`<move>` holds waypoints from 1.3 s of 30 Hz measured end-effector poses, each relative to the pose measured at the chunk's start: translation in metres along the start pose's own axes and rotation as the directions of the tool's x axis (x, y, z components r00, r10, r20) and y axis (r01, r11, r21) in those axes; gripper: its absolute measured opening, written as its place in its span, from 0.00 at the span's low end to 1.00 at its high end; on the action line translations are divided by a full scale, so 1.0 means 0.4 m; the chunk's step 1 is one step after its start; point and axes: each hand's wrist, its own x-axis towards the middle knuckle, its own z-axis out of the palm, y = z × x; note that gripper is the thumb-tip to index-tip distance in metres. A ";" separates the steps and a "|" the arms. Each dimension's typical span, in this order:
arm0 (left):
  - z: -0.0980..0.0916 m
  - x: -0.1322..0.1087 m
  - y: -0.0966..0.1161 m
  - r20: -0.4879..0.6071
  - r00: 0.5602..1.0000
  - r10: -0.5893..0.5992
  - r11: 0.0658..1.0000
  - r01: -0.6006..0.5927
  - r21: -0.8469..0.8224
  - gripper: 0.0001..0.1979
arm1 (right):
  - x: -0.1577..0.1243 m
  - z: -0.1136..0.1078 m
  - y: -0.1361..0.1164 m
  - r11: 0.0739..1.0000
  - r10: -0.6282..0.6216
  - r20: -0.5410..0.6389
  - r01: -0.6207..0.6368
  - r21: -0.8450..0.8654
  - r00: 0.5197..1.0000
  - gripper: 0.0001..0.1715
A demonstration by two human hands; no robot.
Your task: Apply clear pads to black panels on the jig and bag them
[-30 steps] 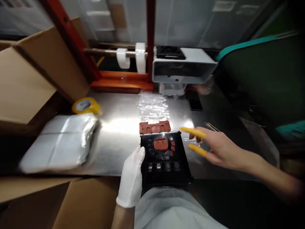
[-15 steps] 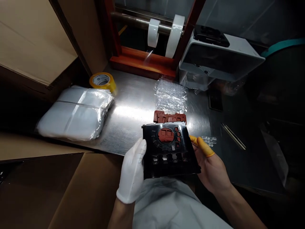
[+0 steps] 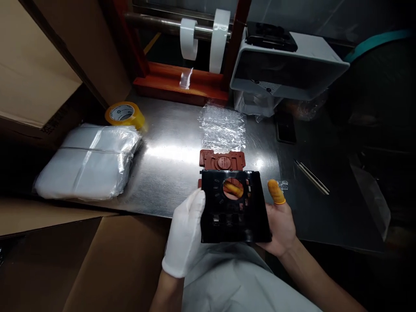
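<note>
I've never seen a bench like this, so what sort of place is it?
Probably a factory packing station: a roll of yellow tape, a bundle of plastic bags and open cardboard boxes.

Since a second ago, the right hand (image 3: 279,229) has swung in from 3 o'clock to lie beneath the black plastic panel (image 3: 235,206). An orange finger cot (image 3: 233,188) now shows through the panel's round opening (image 3: 227,184), replacing the red rubber part seen earlier.

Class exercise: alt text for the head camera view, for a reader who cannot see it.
A white-gloved left hand and a bare right hand with an orange finger cot hold a black plastic panel with a round hole over a steel bench, beside a red moulded piece and clear plastic wrap.
</note>
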 end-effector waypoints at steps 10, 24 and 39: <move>0.188 0.078 0.015 0.119 0.852 0.510 0.499 -0.406 0.766 0.36 | 0.009 0.003 -0.016 0.965 -0.047 0.116 0.015 0.262 0.992 0.48; 0.161 0.067 -0.010 -0.143 0.987 0.075 0.934 -0.019 0.357 0.32 | 0.022 -0.108 -0.079 0.958 0.087 0.261 -0.152 0.243 0.961 0.33; 0.020 0.284 -0.036 -0.266 0.961 0.077 0.697 0.139 0.704 0.23 | -0.002 -0.226 0.013 0.620 -0.588 -0.286 0.195 -0.760 0.757 0.32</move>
